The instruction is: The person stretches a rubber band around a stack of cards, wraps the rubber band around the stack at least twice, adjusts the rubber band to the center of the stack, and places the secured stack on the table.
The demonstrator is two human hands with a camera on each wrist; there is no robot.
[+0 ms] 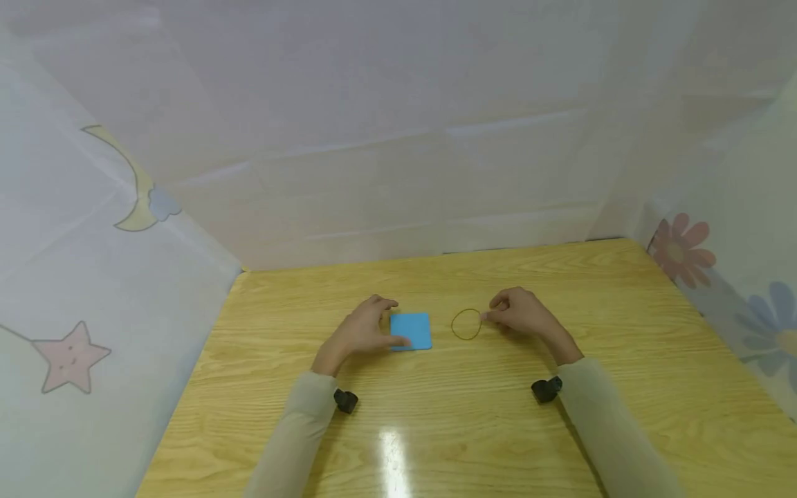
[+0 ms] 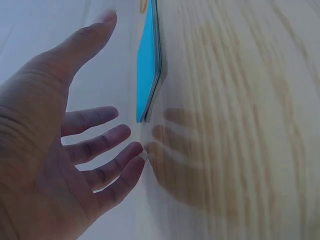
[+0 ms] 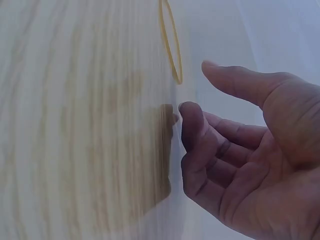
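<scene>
A flat blue square stack with rounded corners [image 1: 411, 331] lies on the wooden table; in the left wrist view its edge shows several thin layers. My left hand [image 1: 363, 328] is at its left side, thumb and fingers spread apart and nothing gripped. In the head view the thumb overlaps the stack's near edge. To the right of the stack, a thin yellowish rubber band [image 1: 453, 329] lies in a loose loop. Beside the band's right side is my right hand [image 1: 518, 312], its fingers loosely bent. A gap shows between its thumb [image 3: 235, 80] and forefinger, with nothing held.
The wood-grain table [image 1: 436, 422] reaches back to a pale hanging sheet [image 1: 398, 200]. More pale sheets with printed shapes, such as a star [image 1: 71, 356] and a red flower [image 1: 683, 250], stand along both sides. A small black camera is on each wrist.
</scene>
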